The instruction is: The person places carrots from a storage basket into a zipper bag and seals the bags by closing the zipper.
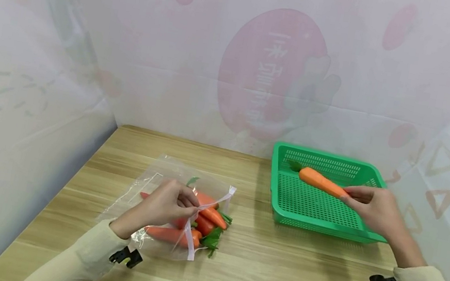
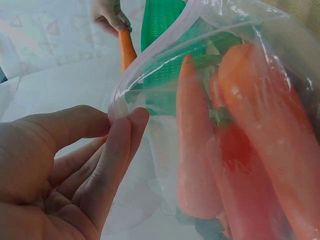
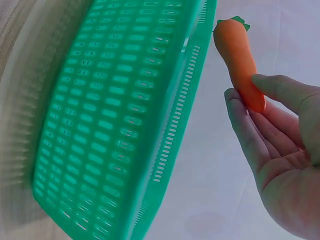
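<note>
A carrot [image 1: 321, 181] is pinched by the right hand [image 1: 374, 211] over the basket [image 1: 285, 208]; the bag [image 1: 166, 175] rim is pinched by the left hand [image 1: 166, 205]. No writing is legible.

My left hand [image 2: 60, 170] pinches the rim of the clear bag [image 2: 150, 75]. I see carrots [image 2: 250, 150] packed inside it at right; far off, my right hand [image 2: 107, 12] holds a single carrot [image 2: 127, 47] beside the green basket [image 2: 160, 22].

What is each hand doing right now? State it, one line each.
Left hand: pinches the rim of the plastic bag of carrots.
Right hand: holds a carrot by its tip, over the green basket.
</note>
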A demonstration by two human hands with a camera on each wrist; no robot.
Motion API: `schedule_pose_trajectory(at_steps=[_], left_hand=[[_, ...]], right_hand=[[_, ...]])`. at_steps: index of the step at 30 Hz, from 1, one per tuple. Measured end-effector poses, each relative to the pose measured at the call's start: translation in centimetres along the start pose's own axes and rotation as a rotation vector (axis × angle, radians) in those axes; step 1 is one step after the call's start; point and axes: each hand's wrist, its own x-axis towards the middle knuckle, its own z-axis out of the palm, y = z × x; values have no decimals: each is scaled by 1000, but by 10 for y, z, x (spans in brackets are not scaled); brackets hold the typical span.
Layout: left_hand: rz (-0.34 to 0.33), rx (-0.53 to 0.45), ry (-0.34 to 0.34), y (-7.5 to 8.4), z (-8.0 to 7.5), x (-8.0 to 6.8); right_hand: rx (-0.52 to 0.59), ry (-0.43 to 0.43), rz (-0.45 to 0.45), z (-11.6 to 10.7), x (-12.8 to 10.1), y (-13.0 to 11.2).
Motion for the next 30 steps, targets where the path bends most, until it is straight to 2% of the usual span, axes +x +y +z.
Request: schedule_pose_trajectory(at_steps=[15, 30], left_hand=[[-3, 9, -7, 0, -3, -2], [-12, 9, -12, 0, -6, -4]], right_hand=[[13, -9, -97, -10, -13, -32], [130, -98, -172, 7, -21, -59]])
